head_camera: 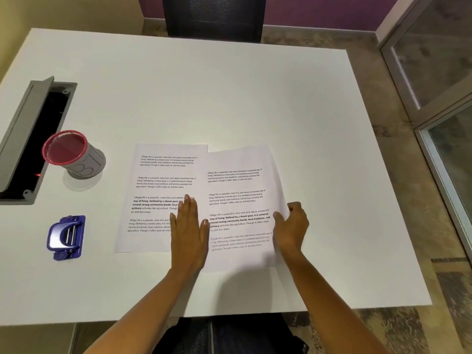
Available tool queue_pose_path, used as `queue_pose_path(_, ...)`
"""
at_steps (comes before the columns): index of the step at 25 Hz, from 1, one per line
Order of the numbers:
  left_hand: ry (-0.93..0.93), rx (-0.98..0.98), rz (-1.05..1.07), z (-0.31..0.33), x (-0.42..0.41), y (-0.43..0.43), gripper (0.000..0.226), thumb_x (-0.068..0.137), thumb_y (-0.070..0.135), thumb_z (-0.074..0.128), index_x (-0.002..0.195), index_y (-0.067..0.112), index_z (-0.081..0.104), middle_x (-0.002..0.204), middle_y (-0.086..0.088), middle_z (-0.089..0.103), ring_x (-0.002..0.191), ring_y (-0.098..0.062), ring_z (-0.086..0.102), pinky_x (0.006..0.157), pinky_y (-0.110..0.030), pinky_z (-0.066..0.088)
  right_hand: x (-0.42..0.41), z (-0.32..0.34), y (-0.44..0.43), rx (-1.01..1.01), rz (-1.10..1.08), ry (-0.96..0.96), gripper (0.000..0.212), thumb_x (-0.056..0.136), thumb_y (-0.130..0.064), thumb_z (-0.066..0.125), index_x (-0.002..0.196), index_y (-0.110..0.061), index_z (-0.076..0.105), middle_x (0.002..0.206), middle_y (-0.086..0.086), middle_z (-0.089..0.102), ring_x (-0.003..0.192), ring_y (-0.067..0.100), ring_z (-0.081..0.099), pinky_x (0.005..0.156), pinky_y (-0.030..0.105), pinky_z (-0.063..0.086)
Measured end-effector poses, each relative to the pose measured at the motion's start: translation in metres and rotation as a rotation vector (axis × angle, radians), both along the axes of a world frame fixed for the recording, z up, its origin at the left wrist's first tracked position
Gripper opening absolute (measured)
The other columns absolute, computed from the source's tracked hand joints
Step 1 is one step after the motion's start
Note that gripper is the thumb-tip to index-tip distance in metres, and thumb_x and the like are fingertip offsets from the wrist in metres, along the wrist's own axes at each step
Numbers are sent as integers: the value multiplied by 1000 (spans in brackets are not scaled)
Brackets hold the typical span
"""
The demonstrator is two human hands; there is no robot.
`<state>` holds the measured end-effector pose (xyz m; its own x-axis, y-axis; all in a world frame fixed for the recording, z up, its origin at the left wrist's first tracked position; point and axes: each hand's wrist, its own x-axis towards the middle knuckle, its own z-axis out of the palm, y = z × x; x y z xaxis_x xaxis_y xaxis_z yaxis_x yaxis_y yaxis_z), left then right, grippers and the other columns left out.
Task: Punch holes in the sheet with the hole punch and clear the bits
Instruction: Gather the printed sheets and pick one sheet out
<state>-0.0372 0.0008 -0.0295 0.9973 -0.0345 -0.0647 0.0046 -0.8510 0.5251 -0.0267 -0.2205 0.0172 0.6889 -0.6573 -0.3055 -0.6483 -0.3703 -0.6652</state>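
Observation:
Two printed sheets lie side by side on the white table (229, 98). My left hand (190, 231) rests flat, fingers together, on the right edge of the left sheet (158, 190). The right sheet (240, 200) is lifted and curved along its right edge, where my right hand (292, 226) pinches it between thumb and fingers. A blue hole punch (67, 237) sits alone at the table's left, well apart from both hands.
A red-rimmed mesh cup (74, 154) stands left of the sheets, above the punch. An open grey cable hatch (30, 139) is set in the table's left edge. A dark chair (213, 17) stands behind the far edge; glass panels are at the right.

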Motion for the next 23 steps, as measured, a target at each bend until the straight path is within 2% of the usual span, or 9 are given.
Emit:
queue_pose_path(2,-62,34,147,11,7,12,58,101,35,29,152,9,20,162,-4,12,150,-18,10,122,-38,-1,-5,3,-7,44,-13,-31,25,86,-8,67,108,-4,56,108,13,64,90,27,62,80,35,54)
queue_pose_path(4,-61,160,344,21,20,29,56,97,30,45,145,3,34,158,-12,25,144,-29,25,119,-46,11,-10,5,-10,57,-11,-42,23,85,-9,69,104,-4,58,102,11,65,83,24,61,75,29,52)
queue_pose_path(6,66,281,509,29,32,44,61,88,23,60,140,-2,39,156,-19,25,139,-38,29,114,-52,20,-12,9,-11,68,-7,-41,19,85,-11,69,99,-4,58,96,8,63,80,21,58,72,27,48)
queue_pose_path(8,214,282,627,35,39,56,69,85,26,64,140,-4,35,156,-21,19,138,-42,26,113,-52,21,-14,12,-8,83,-13,-39,16,86,-11,69,93,-7,56,92,4,60,78,20,57,70,24,46)
queue_pose_path(11,274,278,643,36,43,69,84,82,42,68,141,-6,31,155,-23,20,136,-43,27,109,-52,24,-15,12,-4,69,-26,-32,16,87,-12,68,95,-1,59,89,4,60,75,20,57,57,11,40)
queue_pose_path(13,296,264,638,35,45,73,94,77,50,71,139,-7,30,150,-25,26,131,-44,32,105,-53,29,-15,12,-3,58,-34,-34,17,87,-12,67,96,1,61,91,7,63,74,20,56,52,7,34)
queue_pose_path(17,257,228,648,33,46,76,90,71,49,77,128,-9,38,134,-28,39,120,-45,41,97,-51,35,-12,17,0,77,-76,-79,14,88,-11,65,99,-2,63,95,9,67,76,21,59,68,23,47)
queue_pose_path(19,245,229,642,36,45,78,87,68,50,79,123,-7,43,127,-29,45,116,-44,45,95,-50,35,-9,24,3,76,-116,-130,12,89,-11,64,98,-4,62,95,7,66,77,22,60,71,28,51)
queue_pose_path(23,264,185,667,37,46,82,85,63,51,81,119,-1,44,121,-29,49,113,-44,48,96,-49,34,-1,44,8,54,-181,-238,10,88,-12,64,97,-7,62,92,6,66,78,22,61,59,17,42)
